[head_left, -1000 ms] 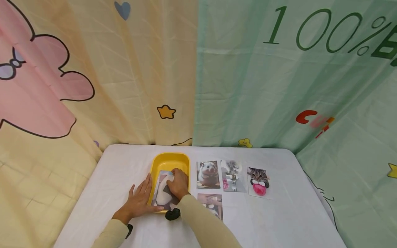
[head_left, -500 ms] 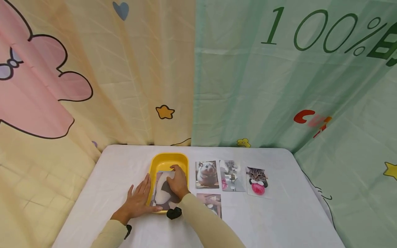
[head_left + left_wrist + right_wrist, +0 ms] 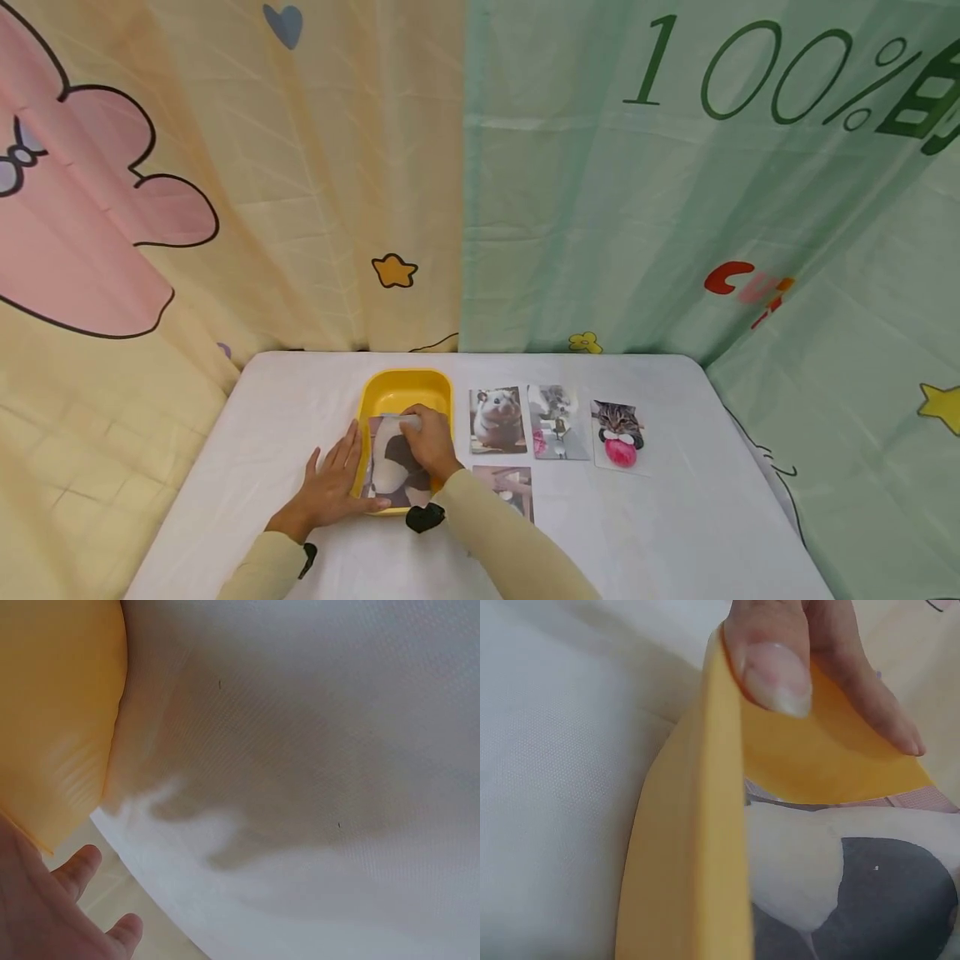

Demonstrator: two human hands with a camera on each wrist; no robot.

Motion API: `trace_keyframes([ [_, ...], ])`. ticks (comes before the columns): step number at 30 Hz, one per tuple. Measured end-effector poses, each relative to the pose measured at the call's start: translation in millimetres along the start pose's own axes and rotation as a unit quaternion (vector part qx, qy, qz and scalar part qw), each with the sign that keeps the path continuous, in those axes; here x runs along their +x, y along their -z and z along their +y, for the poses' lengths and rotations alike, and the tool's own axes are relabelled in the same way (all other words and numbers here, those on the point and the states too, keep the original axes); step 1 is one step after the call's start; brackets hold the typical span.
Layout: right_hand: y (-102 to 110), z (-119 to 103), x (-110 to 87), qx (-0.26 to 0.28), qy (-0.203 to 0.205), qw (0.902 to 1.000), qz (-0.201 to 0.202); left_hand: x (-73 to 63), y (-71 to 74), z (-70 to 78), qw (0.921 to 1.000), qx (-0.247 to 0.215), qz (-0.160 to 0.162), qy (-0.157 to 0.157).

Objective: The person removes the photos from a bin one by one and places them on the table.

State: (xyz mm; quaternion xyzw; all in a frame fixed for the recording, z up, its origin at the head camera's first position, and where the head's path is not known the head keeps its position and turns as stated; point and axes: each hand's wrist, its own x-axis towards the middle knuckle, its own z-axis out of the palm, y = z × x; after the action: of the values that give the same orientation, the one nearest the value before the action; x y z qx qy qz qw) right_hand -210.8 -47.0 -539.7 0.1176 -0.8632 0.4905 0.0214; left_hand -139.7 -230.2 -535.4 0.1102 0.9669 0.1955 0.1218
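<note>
A yellow tray (image 3: 408,379) sits left of the table's middle. Inside it lies a photo card (image 3: 390,467) showing a white and dark rounded shape. My left hand (image 3: 330,487) rests against the tray's left side, fingers spread and straight, with the thumb along the near edge. My right hand (image 3: 431,442) reaches over the tray's right side, its fingers above the card's far part. In the right wrist view, the thumb (image 3: 776,675) is beside the tray's rim and another finger stretches out over the inside. Contact between these fingers and the card cannot be made out.
Right of the tray lie a hamster photo card (image 3: 498,421), a pale card with grey and pink (image 3: 557,425) and a cat photo card (image 3: 618,433). Another card (image 3: 510,487) is partly hidden by the right sleeve. Printed curtains (image 3: 525,208) hang behind the white table (image 3: 675,517).
My right hand's fingers have shifted slightly left across the tray, and the card has straightened a little. My left hand stays against the tray. The head view has turned slightly right.
</note>
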Motion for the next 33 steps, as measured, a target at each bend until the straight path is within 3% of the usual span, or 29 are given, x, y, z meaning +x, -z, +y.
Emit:
trace_keyframes([
  [6,16.3,-0.8,0.9,0.023,0.005,0.9997,-0.001,-0.1,0.9,-0.1,1.0,-0.002,-0.004,0.007],
  [13,34.5,11.4,1.3,0.07,0.012,0.9963,0.049,-0.2,1.1,-0.9,1.0,-0.003,-0.004,0.003],
  [17,43.9,18.7,2.6,0.123,-0.017,0.988,0.091,0.3,0.3,-1.9,1.0,-0.006,0.002,-0.005],
  [22,59.1,25.4,3.3,0.201,-0.06,0.9713,0.112,0.8,0.1,-2.4,0.9999,-0.008,0.005,-0.006],
  [29,94.6,37.5,-8.7,0.263,-0.096,0.957,0.076,-1.1,1.2,-0.8,1.0,0.003,0.002,-0.003],
  [33,123.9,39.6,-24.1,0.256,-0.097,0.9601,0.058,-1.9,1.1,0.7,1.0,0.001,0.004,-0.003],
])
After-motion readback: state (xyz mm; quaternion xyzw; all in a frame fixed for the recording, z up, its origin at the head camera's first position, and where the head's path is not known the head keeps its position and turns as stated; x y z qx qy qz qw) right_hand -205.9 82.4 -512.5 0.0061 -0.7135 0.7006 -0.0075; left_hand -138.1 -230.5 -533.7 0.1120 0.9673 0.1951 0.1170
